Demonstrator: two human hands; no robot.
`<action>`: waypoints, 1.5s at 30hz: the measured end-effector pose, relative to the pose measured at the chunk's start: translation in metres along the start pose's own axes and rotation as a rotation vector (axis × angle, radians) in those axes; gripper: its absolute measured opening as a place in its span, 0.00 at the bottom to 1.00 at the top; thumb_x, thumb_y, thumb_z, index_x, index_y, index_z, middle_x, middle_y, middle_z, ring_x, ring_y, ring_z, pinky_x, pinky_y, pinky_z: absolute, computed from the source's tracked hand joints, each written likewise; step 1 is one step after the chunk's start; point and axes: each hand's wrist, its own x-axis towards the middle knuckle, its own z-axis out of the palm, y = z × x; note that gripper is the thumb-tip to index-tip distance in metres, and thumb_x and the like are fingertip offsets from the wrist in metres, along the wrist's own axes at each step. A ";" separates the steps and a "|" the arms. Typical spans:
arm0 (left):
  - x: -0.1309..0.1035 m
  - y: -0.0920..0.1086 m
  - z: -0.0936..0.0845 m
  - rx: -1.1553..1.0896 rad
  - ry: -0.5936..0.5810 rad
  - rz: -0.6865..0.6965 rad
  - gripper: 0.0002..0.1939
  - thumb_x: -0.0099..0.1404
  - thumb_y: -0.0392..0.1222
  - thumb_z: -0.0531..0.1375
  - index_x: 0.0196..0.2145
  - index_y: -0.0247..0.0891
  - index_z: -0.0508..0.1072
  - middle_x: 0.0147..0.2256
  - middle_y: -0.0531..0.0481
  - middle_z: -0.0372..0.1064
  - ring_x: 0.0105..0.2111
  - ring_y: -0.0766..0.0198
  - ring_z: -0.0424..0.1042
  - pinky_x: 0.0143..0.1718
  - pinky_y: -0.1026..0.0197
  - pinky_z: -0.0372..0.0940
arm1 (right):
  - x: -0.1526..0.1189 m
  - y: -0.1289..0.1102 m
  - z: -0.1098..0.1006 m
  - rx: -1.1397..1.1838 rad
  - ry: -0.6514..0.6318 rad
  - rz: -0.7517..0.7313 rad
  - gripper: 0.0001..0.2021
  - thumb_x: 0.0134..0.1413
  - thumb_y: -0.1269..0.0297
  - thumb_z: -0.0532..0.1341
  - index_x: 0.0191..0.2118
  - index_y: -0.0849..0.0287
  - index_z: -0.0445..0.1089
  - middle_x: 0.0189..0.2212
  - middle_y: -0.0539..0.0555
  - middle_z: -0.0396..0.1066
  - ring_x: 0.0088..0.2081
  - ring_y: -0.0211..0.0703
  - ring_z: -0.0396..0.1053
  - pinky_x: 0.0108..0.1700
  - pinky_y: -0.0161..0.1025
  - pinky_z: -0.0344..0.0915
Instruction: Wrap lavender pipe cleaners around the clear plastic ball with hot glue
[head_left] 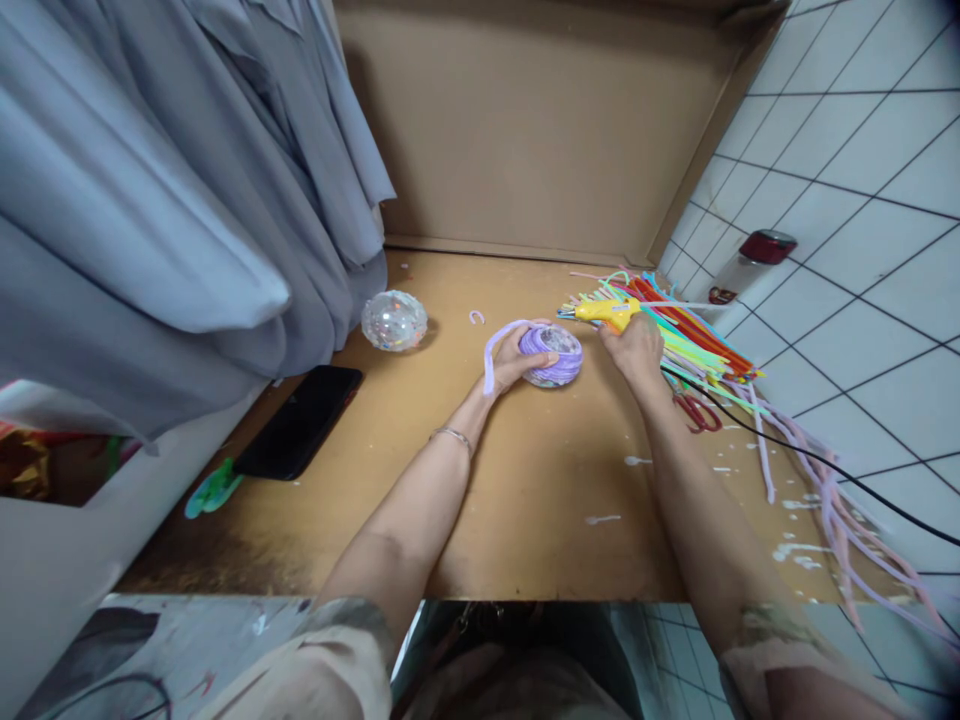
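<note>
My left hand [511, 362] is closed around a small round bowl-like piece [551, 368] wrapped in purple pipe cleaner. Its opening faces up, and a loose end of purple pipe cleaner [489, 362] curls out to the left over the hand. A yellow hot glue gun [607, 312] is gripped in my right hand [637, 350], its nozzle pointing left, above and to the right of the purple piece. The nozzle and the piece are apart. Right beside the glue gun lies a pile of colourful pipe cleaners [697, 345], partly hidden by my hand.
A clear ball-like object [394, 321] with coloured specks sits at the left, near a grey curtain [225, 180]. A black phone [300, 422] lies at the table's left edge. Red-handled scissors [699, 412], a black cord [787, 446] and loose purple strands [829, 500] are at the right.
</note>
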 end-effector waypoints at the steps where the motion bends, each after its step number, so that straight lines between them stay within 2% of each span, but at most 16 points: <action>1: 0.000 0.000 0.000 0.009 0.001 0.001 0.42 0.40 0.54 0.76 0.51 0.36 0.72 0.51 0.41 0.73 0.53 0.49 0.73 0.58 0.49 0.67 | -0.002 0.004 0.003 -0.016 -0.005 0.019 0.24 0.58 0.57 0.61 0.52 0.73 0.69 0.49 0.75 0.72 0.50 0.65 0.72 0.49 0.53 0.68; 8: 0.000 0.001 0.001 0.005 0.001 -0.025 0.44 0.38 0.54 0.76 0.52 0.36 0.72 0.50 0.40 0.74 0.52 0.48 0.73 0.56 0.48 0.68 | -0.022 0.032 0.018 -0.170 -0.142 0.106 0.28 0.60 0.57 0.58 0.56 0.79 0.65 0.54 0.78 0.68 0.54 0.65 0.70 0.52 0.51 0.67; 10: -0.001 0.001 0.001 0.006 0.004 -0.012 0.43 0.38 0.55 0.76 0.51 0.36 0.72 0.50 0.41 0.74 0.53 0.48 0.73 0.57 0.48 0.68 | -0.025 0.034 0.019 -0.226 -0.125 0.086 0.28 0.59 0.56 0.59 0.55 0.79 0.66 0.53 0.79 0.68 0.55 0.67 0.68 0.54 0.54 0.65; 12: -0.001 0.001 0.002 0.008 0.005 0.000 0.44 0.38 0.56 0.76 0.51 0.36 0.72 0.50 0.41 0.74 0.52 0.48 0.73 0.57 0.49 0.68 | -0.026 0.032 0.017 -0.259 -0.056 0.048 0.28 0.57 0.55 0.60 0.53 0.78 0.67 0.52 0.80 0.67 0.55 0.69 0.65 0.54 0.58 0.62; 15: -0.002 0.002 0.002 0.006 0.002 -0.002 0.45 0.37 0.56 0.77 0.51 0.36 0.72 0.48 0.42 0.75 0.51 0.48 0.74 0.56 0.48 0.68 | -0.025 0.024 0.008 -0.149 0.100 -0.129 0.23 0.58 0.56 0.58 0.52 0.71 0.68 0.50 0.75 0.69 0.54 0.67 0.64 0.53 0.59 0.60; 18: -0.001 0.003 0.002 0.011 0.005 0.000 0.43 0.38 0.55 0.77 0.50 0.36 0.72 0.48 0.42 0.75 0.51 0.49 0.74 0.57 0.50 0.67 | -0.027 0.005 -0.003 0.108 0.187 -0.458 0.22 0.59 0.58 0.55 0.55 0.64 0.65 0.48 0.66 0.70 0.50 0.58 0.66 0.52 0.53 0.61; 22: 0.002 0.000 0.004 0.035 0.020 0.014 0.38 0.41 0.53 0.76 0.48 0.37 0.72 0.48 0.44 0.74 0.50 0.50 0.73 0.57 0.49 0.67 | -0.037 -0.033 -0.007 0.312 0.154 -0.821 0.25 0.60 0.54 0.55 0.60 0.59 0.63 0.43 0.59 0.71 0.45 0.53 0.66 0.51 0.50 0.61; 23: 0.003 -0.001 0.005 0.053 0.032 0.021 0.36 0.42 0.52 0.75 0.47 0.37 0.72 0.47 0.44 0.74 0.51 0.50 0.72 0.58 0.49 0.66 | -0.040 -0.042 -0.006 0.315 0.138 -0.870 0.24 0.60 0.54 0.56 0.59 0.58 0.65 0.43 0.59 0.71 0.46 0.54 0.66 0.51 0.51 0.61; 25: 0.005 -0.004 0.005 0.106 0.065 0.030 0.30 0.45 0.51 0.74 0.43 0.38 0.72 0.46 0.45 0.74 0.51 0.50 0.72 0.57 0.48 0.67 | -0.042 -0.055 -0.004 0.334 0.108 -0.912 0.16 0.60 0.57 0.57 0.49 0.56 0.73 0.41 0.58 0.71 0.45 0.53 0.67 0.50 0.50 0.61; 28: 0.007 -0.004 0.003 0.150 0.080 0.035 0.28 0.43 0.48 0.75 0.41 0.38 0.72 0.44 0.46 0.75 0.50 0.50 0.72 0.56 0.48 0.67 | -0.040 -0.061 -0.001 0.458 0.086 -0.854 0.12 0.62 0.62 0.55 0.38 0.54 0.76 0.36 0.57 0.74 0.40 0.49 0.69 0.48 0.47 0.64; 32: 0.006 0.000 -0.001 0.148 0.068 0.061 0.37 0.42 0.46 0.75 0.50 0.37 0.71 0.48 0.45 0.74 0.49 0.53 0.73 0.55 0.52 0.67 | -0.034 -0.049 -0.008 0.645 0.073 -0.632 0.12 0.63 0.59 0.55 0.37 0.52 0.77 0.38 0.55 0.78 0.40 0.48 0.73 0.48 0.46 0.68; 34: 0.005 0.002 -0.001 0.140 0.053 0.048 0.38 0.42 0.46 0.75 0.52 0.37 0.70 0.49 0.44 0.74 0.48 0.54 0.74 0.54 0.54 0.68 | -0.036 -0.041 -0.011 0.674 0.058 -0.564 0.11 0.62 0.59 0.57 0.36 0.53 0.77 0.38 0.55 0.79 0.42 0.48 0.74 0.49 0.47 0.69; 39: 0.003 0.004 0.000 0.115 0.048 0.067 0.39 0.41 0.47 0.75 0.50 0.36 0.71 0.49 0.43 0.74 0.49 0.54 0.73 0.54 0.56 0.67 | -0.048 -0.025 -0.005 0.717 0.067 -0.527 0.11 0.60 0.59 0.58 0.34 0.55 0.77 0.36 0.57 0.79 0.40 0.47 0.74 0.46 0.45 0.70; 45: 0.000 0.007 -0.001 0.080 0.028 0.029 0.38 0.41 0.47 0.75 0.51 0.36 0.71 0.50 0.43 0.74 0.48 0.56 0.73 0.54 0.56 0.67 | -0.052 -0.026 0.010 0.852 0.092 -0.537 0.08 0.56 0.58 0.61 0.32 0.54 0.75 0.34 0.54 0.77 0.39 0.46 0.73 0.45 0.45 0.70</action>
